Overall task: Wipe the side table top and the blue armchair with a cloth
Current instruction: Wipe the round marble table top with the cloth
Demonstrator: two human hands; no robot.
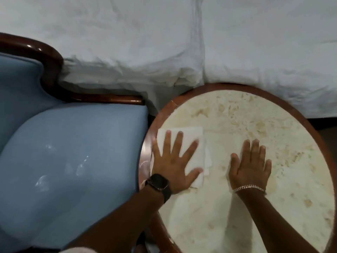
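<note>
On marble side table [237, 114], cloth [184, 137] under left hand [173, 167].

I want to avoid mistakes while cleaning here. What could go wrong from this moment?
1. The cloth lies at the table's left edge under the flat left hand; a push further left might slide it off, toward the armchair.
2. The bare right hand presses on the table top and may leave marks there.
3. The bracelet or watch could perhaps scratch the surface.
</note>
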